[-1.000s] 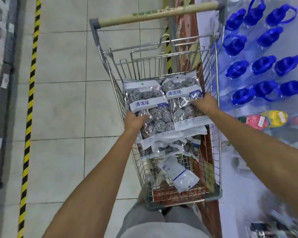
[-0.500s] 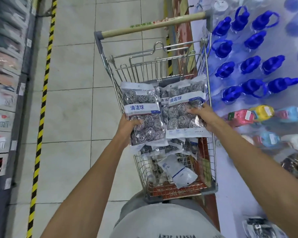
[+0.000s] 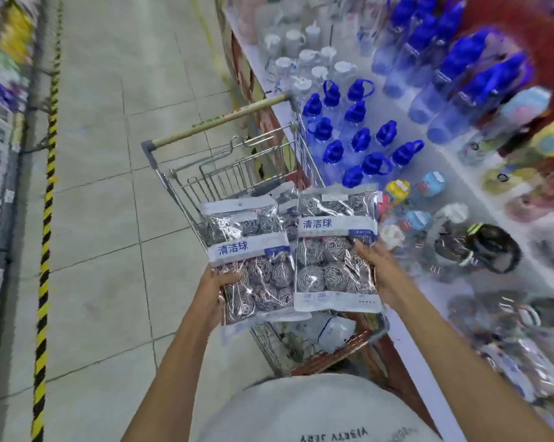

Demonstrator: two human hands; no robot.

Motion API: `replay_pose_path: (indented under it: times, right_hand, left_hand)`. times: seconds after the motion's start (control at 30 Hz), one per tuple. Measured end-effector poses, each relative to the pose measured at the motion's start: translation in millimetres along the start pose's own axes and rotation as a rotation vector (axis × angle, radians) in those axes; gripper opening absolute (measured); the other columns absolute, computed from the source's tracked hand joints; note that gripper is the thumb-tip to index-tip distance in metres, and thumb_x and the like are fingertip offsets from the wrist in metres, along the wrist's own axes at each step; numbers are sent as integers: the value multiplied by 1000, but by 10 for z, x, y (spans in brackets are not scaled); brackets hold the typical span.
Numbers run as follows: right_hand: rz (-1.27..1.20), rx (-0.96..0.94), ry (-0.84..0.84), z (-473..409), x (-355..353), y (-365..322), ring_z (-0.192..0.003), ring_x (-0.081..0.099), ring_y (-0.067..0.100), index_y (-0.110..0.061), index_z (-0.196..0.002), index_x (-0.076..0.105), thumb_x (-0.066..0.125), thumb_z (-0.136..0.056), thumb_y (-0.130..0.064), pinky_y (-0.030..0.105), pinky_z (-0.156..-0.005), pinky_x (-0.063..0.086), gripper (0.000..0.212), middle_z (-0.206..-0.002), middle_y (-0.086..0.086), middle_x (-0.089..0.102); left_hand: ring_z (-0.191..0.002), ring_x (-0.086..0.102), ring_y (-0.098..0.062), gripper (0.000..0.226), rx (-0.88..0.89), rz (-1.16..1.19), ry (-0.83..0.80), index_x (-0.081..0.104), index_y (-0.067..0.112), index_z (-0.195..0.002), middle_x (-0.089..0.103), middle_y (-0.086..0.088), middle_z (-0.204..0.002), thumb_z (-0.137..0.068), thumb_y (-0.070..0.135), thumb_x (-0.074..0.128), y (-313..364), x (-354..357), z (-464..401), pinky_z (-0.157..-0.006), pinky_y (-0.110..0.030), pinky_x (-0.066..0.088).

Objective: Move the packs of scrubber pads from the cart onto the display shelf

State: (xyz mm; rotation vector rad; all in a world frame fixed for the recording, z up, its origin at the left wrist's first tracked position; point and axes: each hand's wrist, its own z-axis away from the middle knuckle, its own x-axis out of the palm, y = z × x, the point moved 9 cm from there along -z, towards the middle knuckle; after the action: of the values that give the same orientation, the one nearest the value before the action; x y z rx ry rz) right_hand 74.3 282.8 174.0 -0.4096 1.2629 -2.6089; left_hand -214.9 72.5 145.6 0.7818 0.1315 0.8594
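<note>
Two clear packs of steel scrubber pads with blue-and-white labels are held above the wire cart (image 3: 186,199). My left hand (image 3: 216,283) grips the left pack (image 3: 253,250) at its lower left corner. My right hand (image 3: 376,266) grips the right pack (image 3: 333,250) along its right edge. More packs seem to lie stacked under each held one. A white-wrapped item (image 3: 334,330) lies in the cart's bottom. The white display shelf (image 3: 428,314) runs along the right, next to the cart.
Blue-capped bottles (image 3: 361,145) and clear jugs (image 3: 304,55) stand on the shelf beyond the cart. Coloured bottles and dark bundled goods (image 3: 479,247) lie nearer my right hand. The tiled aisle floor (image 3: 103,218) lies left, with a yellow-black stripe (image 3: 46,250) beside another shelf.
Both hands have lifted the packs up out of the cart and a little to the right, toward the shelf. The view has swung right, showing more of the shelf.
</note>
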Motion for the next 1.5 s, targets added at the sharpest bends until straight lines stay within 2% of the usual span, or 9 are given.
replay_pose_path:
  times: [0.07, 0.2, 0.33, 0.5, 0.73, 0.9, 1.0, 1.23, 1.5]
  right_hand:
    - [-70, -33, 72, 353, -68, 50, -141, 42, 21, -26, -145, 48, 75, -88, -41, 45, -118, 32, 65, -143, -7, 49]
    - [-258, -15, 206, 1066, -260, 393, -70, 73, 9, -13, -129, 54, 63, -99, -18, 22, -52, 57, 32, -100, 0, 72]
    - [-409, 9, 362, 1754, -593, 929, -80, 76, 17, -10, -135, 58, 66, -97, -18, 32, -64, 60, 40, -123, 14, 72]
    - [-532, -47, 503, 2592, -820, 1283, -62, 69, -2, -8, -129, 58, 60, -100, -12, 17, -51, 49, 29, -97, -5, 70]
    - [-592, -123, 771, 3731, -1420, 1996, -93, 63, 18, -19, -112, 64, 72, -93, -20, 31, -67, 45, 21, -105, -2, 74]
    - [-699, -179, 926, 4699, -1767, 2645, -102, 63, 19, -19, -117, 64, 71, -93, -16, 30, -81, 41, 25, -110, -1, 73]
    - [-764, -212, 987, 5331, -1954, 3092, -105, 64, 22, -14, -127, 61, 71, -92, -17, 36, -80, 48, 37, -119, 6, 72]
    - [-942, -331, 1101, 6748, -2403, 4563, -127, 60, 39, -20, -127, 66, 101, -53, -40, 61, -112, 40, 84, -128, 11, 71]
    - [-1043, -349, 1213, 7985, -2599, 5400, -110, 70, 39, -12, -127, 61, 76, -83, -14, 56, -95, 57, 46, -121, 18, 73]
  left_hand:
    - [-115, 65, -48, 66, -9, -35, -57, 56, 21, -131, 65, -23, -129, -73, -2, 79, -33, 46, 63, -93, -70, 53]
    - [-120, 62, -48, 100, 9, -157, -166, 49, 25, -143, 65, -21, -132, -53, 13, 93, -74, 205, 62, -95, -71, 52]
    - [-106, 69, -50, 95, -24, -259, -283, 49, 19, -143, 71, -23, -122, -55, 10, 84, -347, 452, 265, -81, -70, 57]
    - [-119, 62, -48, 84, -14, -384, -398, 68, 27, -125, 68, -23, -129, -45, 31, 89, -884, 661, 120, -94, -74, 50]
    - [-104, 63, -23, 34, 90, -615, -593, 69, 18, -112, 74, 0, -107, -79, 10, 67, -1184, 1516, 1406, -77, -35, 48]
    - [-95, 70, -20, 44, 58, -735, -715, 67, 10, -118, 76, -1, -96, -74, 9, 69, -1889, 1889, 2113, -70, -29, 50]
    - [-78, 67, -1, 36, 19, -759, -811, 63, 9, -117, 75, 9, -89, -82, 2, 64, -2432, 2007, 2660, -67, -24, 57]
    - [-74, 72, -22, 46, -119, -857, -883, 59, 9, -127, 71, -15, -109, -83, -3, 64, -3685, 1889, 3739, -47, -27, 56]
    - [-112, 63, -34, 79, -138, -988, -977, 57, 13, -129, 65, -16, -128, -55, 20, 83, -4907, 1899, 4637, -94, -50, 56]
